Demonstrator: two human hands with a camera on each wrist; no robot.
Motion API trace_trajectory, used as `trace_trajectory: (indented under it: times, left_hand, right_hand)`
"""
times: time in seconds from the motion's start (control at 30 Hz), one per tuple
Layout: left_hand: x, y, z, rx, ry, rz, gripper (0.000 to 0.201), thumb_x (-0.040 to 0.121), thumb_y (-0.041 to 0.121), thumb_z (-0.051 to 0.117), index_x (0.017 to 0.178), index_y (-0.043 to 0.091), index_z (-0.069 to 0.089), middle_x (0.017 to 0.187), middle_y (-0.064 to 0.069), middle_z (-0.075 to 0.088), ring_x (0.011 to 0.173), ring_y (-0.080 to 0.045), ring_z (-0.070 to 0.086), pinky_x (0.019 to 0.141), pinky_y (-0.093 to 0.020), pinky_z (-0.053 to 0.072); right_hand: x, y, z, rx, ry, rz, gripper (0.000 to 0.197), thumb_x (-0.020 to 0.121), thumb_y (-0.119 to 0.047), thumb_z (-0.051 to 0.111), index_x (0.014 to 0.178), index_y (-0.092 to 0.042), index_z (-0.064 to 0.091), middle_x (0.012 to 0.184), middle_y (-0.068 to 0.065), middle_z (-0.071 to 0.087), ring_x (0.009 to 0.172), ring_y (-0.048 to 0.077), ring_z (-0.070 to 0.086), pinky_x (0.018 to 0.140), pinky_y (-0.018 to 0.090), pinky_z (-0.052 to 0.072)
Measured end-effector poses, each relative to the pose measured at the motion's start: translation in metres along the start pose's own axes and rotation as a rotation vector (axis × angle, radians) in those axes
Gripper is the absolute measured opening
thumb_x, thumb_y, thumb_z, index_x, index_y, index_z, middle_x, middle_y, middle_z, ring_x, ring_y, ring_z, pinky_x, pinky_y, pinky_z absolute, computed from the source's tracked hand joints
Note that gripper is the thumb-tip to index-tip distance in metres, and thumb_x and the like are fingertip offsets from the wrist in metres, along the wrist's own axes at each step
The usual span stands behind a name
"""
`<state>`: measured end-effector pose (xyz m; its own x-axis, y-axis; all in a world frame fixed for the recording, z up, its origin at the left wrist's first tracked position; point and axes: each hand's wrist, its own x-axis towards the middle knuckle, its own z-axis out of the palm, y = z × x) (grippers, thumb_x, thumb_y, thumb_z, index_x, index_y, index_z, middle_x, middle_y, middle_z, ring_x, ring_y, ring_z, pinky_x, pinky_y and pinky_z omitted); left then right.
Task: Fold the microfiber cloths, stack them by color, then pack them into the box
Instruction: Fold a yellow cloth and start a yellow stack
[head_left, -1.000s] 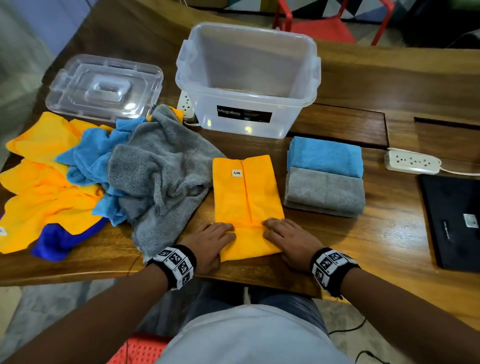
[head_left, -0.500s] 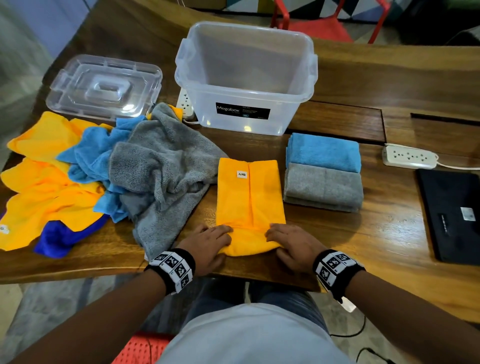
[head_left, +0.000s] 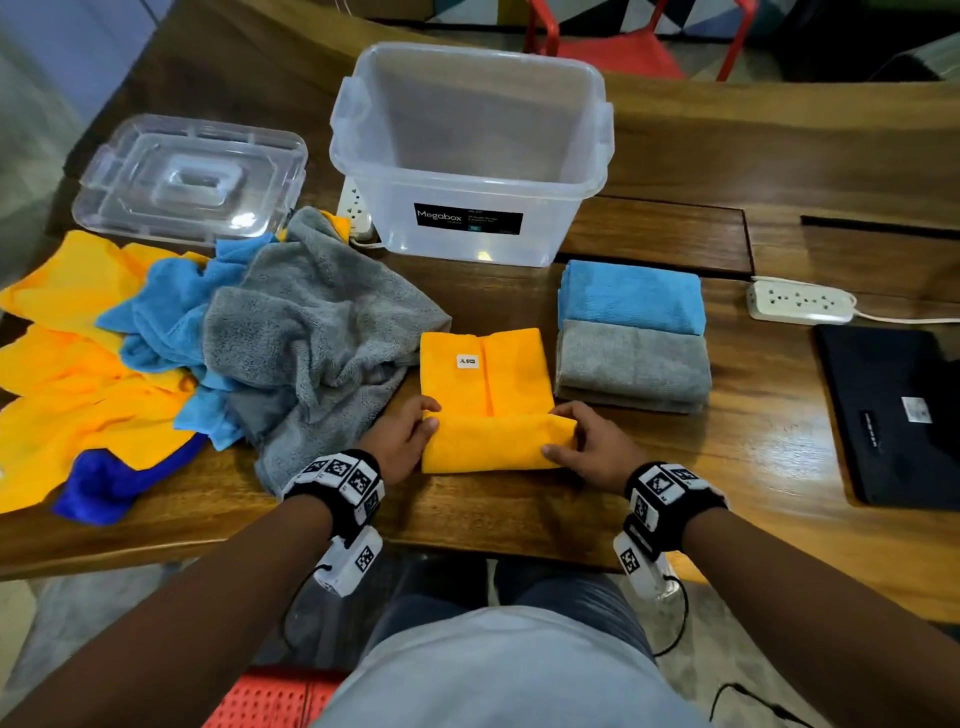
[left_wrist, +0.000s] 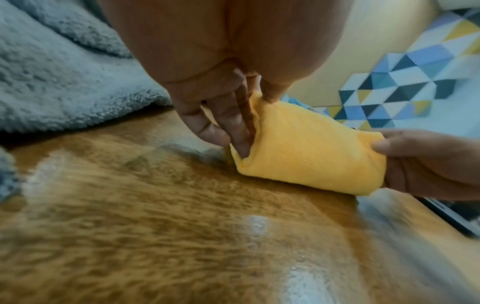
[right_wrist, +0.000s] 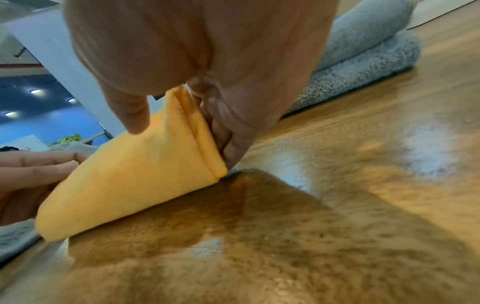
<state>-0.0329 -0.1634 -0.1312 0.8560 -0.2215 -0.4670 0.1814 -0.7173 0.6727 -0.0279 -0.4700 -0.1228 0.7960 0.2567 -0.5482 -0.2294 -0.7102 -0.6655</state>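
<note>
Pinching the orange cloth's near corners, thumbs over and fingers under, the left hand and right hand are lifting that edge, apparently to fold it away toward the box.

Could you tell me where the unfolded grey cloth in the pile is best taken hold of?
Probably the near hem of the unfolded grey cloth, coming from the table's front edge: that hem lies bare on the wood, while its far side overlaps the blue cloth.
</note>
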Motion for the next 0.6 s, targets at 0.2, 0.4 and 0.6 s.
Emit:
trace_trajectory:
  times: [0.2,0.4,0.6]
  left_hand:
    - [-0.007,-0.007,-0.001,-0.044,-0.068,-0.03,0.058,0.085,0.042,0.071,0.132,0.03,0.04,0.117,0.009,0.06,0.102,-0.013,0.059,0.089,-0.034,0.05]
    - [-0.005,-0.012,0.001,-0.006,0.004,-0.092,0.031,0.096,0.033,0.057,0.123,0.019,0.051,0.117,-0.006,0.065,0.105,-0.026,0.062,0.088,-0.038,0.05]
    - [-0.006,-0.013,0.001,0.008,-0.041,-0.156,0.034,0.098,0.028,0.056,0.128,0.015,0.047,0.116,-0.008,0.065,0.103,-0.026,0.062,0.08,-0.029,0.044]
  right_hand:
    - [0.005,0.005,0.003,0.054,0.067,0.041,0.044,0.093,-0.03,0.068,0.132,-0.027,0.049,0.124,0.0,0.061,0.111,0.02,0.059,0.094,0.043,0.053]
    - [0.013,0.0,0.004,-0.049,0.075,0.043,0.043,0.096,-0.035,0.063,0.135,-0.024,0.047,0.123,0.003,0.062,0.11,0.022,0.059,0.09,0.037,0.05]
    - [0.011,0.002,0.012,-0.078,0.079,0.058,0.041,0.096,-0.031,0.063,0.133,-0.021,0.05,0.116,0.003,0.063,0.106,0.022,0.06,0.084,0.032,0.049]
